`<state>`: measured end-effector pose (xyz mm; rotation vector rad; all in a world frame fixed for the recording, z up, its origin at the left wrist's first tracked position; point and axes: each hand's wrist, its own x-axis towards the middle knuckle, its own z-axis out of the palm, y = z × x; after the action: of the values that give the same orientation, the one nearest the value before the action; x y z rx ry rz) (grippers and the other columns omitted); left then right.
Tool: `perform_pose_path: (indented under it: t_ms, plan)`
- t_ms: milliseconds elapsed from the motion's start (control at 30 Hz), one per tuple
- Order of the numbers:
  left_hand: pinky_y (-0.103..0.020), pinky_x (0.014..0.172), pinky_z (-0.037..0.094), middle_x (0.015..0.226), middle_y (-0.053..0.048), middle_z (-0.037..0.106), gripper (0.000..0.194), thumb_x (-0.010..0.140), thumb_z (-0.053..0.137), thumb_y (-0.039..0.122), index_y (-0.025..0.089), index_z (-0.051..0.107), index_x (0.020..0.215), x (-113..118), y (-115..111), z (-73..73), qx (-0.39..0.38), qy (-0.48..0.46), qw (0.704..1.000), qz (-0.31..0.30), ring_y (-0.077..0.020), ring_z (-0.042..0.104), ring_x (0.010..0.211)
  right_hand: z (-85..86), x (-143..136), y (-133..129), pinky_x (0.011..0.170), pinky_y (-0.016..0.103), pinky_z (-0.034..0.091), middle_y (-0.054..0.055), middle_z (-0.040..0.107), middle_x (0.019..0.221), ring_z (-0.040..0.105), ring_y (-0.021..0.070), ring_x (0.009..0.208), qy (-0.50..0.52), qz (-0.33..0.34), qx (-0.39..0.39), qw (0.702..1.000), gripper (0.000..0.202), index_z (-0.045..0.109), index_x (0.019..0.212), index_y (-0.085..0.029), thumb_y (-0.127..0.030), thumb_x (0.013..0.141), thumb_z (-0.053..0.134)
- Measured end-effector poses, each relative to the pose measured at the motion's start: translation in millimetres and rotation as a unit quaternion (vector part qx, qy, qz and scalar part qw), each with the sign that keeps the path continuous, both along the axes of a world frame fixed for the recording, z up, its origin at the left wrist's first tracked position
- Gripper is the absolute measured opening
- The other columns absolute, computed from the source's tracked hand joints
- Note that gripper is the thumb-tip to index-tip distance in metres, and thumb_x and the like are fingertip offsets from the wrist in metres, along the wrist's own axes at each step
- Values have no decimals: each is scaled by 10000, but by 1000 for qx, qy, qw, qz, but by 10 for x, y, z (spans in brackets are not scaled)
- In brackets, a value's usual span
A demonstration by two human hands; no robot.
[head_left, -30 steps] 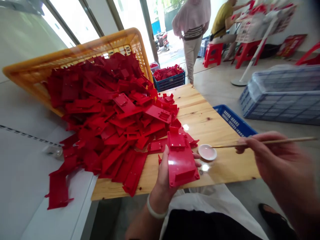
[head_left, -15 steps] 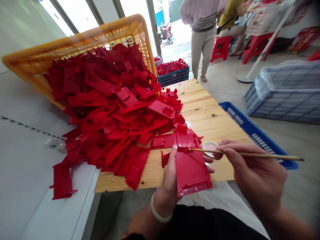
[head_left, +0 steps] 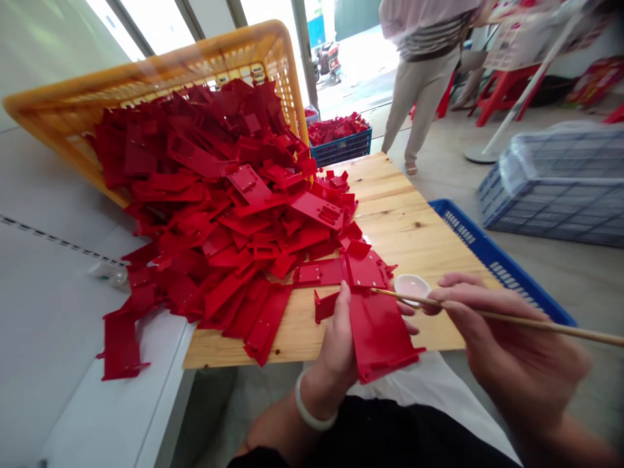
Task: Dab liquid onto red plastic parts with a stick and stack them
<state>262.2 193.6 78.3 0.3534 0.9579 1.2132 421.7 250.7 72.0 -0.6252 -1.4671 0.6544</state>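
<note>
My left hand (head_left: 340, 344) holds a flat red plastic part (head_left: 380, 328) from its left side, the thumb along its edge and fingertips showing past the right edge. My right hand (head_left: 507, 344) pinches a thin wooden stick (head_left: 526, 318) whose tip touches the part near its raised middle ridge. A small white dish (head_left: 412, 288) sits just beyond the right fingertips. Red plastic parts (head_left: 234, 240) lie heaped to the left of my hands, spilling out of a tilted yellow basket (head_left: 160, 68).
The heap and basket rest on a wooden table (head_left: 400, 221). A blue basket (head_left: 517, 279) stands low at its right edge, a blue crate of red parts (head_left: 341, 148) behind. A person (head_left: 419, 78) stands beyond; a grey-blue crate (head_left: 560, 188) sits at right.
The red part has turned slightly in my left hand, its lower end shifting right. My right hand and the stick have moved a little right and down. The standing person has shifted right.
</note>
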Motion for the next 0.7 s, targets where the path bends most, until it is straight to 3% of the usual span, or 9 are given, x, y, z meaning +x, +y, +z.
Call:
perform_pose_path:
  t_ms: [133,233,333,433,600,700]
  plan:
    - [-408,845,619,928,-213,813,901,948,412,864,60,817,990,44,1,67,-28,7,999,22,-346,779,924,60,30,50,971,409,606,-4,777,913,739,200,901,-80,40,83,993,288,757,1117,-226,-32,905,739]
    - [-426,874,622,854,-185,809,848,916,504,860,76,818,989,69,7,134,-59,29,996,60,-350,781,923,95,66,59,974,416,601,-10,783,924,738,182,814,-116,60,95,987,295,744,1117,-227,-20,906,730]
    - [-427,878,622,823,-180,801,854,895,531,869,71,813,1001,75,22,178,-71,23,995,61,-354,779,929,112,101,55,984,421,595,1,794,965,750,190,846,-128,61,100,985,298,741,1119,-224,-19,903,733]
    - [-433,895,615,845,-186,804,869,898,514,875,66,813,1011,56,28,145,-70,10,996,50,-363,774,954,117,115,64,982,417,595,-3,795,960,747,185,840,-132,56,105,984,285,747,1103,-230,-26,904,739]
    - [-436,917,600,935,-226,809,950,944,382,878,38,812,1053,-5,11,-9,-23,-19,999,-22,-376,766,996,79,122,85,924,445,607,-33,788,887,748,201,802,-117,51,81,988,287,762,1124,-292,-84,928,730]
    - [-445,910,604,1072,-241,802,868,990,393,797,35,788,1124,-58,129,22,-4,-22,999,-31,-365,771,969,20,176,87,905,502,609,-24,798,934,745,233,811,-74,11,64,995,344,785,1147,-321,-87,896,753]
